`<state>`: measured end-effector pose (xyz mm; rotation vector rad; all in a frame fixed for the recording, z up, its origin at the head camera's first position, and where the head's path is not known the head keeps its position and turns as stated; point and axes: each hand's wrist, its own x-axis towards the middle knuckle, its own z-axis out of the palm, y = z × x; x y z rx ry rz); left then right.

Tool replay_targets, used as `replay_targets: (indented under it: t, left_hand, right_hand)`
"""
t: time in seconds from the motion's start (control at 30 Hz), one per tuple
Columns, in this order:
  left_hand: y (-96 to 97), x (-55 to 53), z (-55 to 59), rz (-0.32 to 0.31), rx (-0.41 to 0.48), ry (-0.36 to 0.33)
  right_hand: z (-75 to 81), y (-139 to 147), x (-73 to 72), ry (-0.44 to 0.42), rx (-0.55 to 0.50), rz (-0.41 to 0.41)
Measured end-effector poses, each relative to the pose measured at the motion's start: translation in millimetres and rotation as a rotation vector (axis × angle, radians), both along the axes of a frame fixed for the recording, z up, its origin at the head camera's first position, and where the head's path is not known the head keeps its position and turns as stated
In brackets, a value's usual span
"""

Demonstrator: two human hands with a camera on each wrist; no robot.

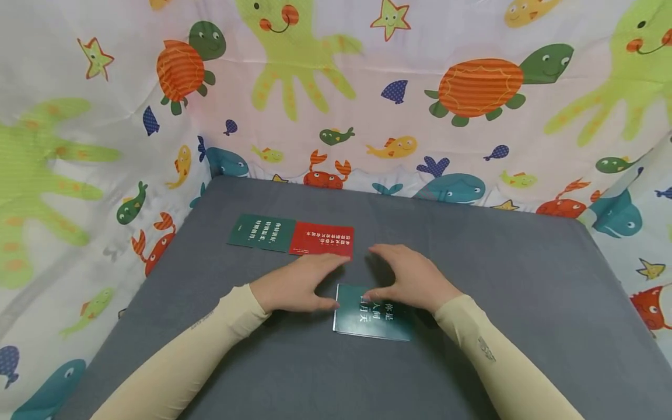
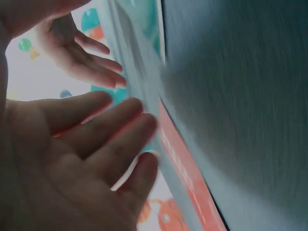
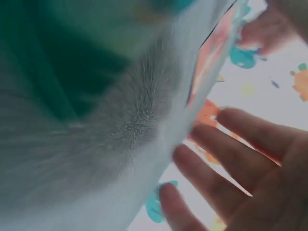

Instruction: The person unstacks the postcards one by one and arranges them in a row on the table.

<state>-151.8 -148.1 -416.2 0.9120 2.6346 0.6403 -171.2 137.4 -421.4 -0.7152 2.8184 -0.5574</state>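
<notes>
A dark teal card point(image 1: 349, 321) with white writing lies on the grey table in the head view; whether others lie under it I cannot tell. My right hand point(image 1: 412, 278) hovers over its right part, thumb covering some of the writing. To the card's upper left is my left hand point(image 1: 301, 284), its thumb near the card's left edge. Both hands have parted, relaxed fingers with nothing between them, as the left hand point(image 2: 86, 149) and right hand point(image 3: 250, 168) show in their wrist views. Beyond the left hand, a red card point(image 1: 321, 236) lies against a green card point(image 1: 262, 232).
The grey tabletop point(image 1: 499, 280) stretches to both sides of the hands. A white curtain point(image 1: 336, 52) printed with sea animals hangs behind the table and along its left and right sides.
</notes>
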Motion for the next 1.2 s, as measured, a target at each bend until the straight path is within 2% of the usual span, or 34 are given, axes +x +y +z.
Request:
replay_targets:
  t: [0.07, 0.17, 0.33, 0.47, 0.67, 0.87, 0.97, 1.1, 1.2]
  left_hand:
    - [6.2, 13.3, -0.4, -0.014, -0.029, -0.008]
    - [11.3, 26.8, -1.9, -0.002, -0.056, -0.017]
    - [18.0, 34.9, -4.3, 0.02, -0.066, -0.006]
    - [22.5, 35.3, -7.3, 0.029, -0.086, 0.006]
    - [25.3, 34.5, -6.4, 0.043, -0.054, 0.008]
    - [29.2, 31.3, -2.9, 0.021, -0.032, 0.031]
    - [31.1, 28.8, -1.1, 0.015, -0.024, 0.02]
    - [34.5, 23.2, -0.4, 0.013, -0.024, -0.014]
    - [39.7, 11.4, 1.0, 0.022, -0.023, -0.009]
  right_hand:
    - [1.7, 6.5, 18.5, -0.006, 0.001, 0.035]
    - [0.2, 12.3, 39.4, -0.022, 0.01, 0.076]
    - [-4.1, 16.5, 54.3, -0.041, 0.033, 0.081]
    - [-4.1, 17.9, 55.1, -0.059, 0.029, 0.057]
    - [-1.2, 19.9, 53.4, -0.055, 0.005, 0.048]
    - [3.1, 25.7, 52.5, -0.024, -0.003, 0.061]
    - [3.6, 28.9, 51.6, -0.022, -0.008, 0.06]
    - [1.9, 34.1, 49.0, -0.052, -0.019, 0.044]
    - [1.2, 37.9, 40.7, -0.046, -0.032, 0.02]
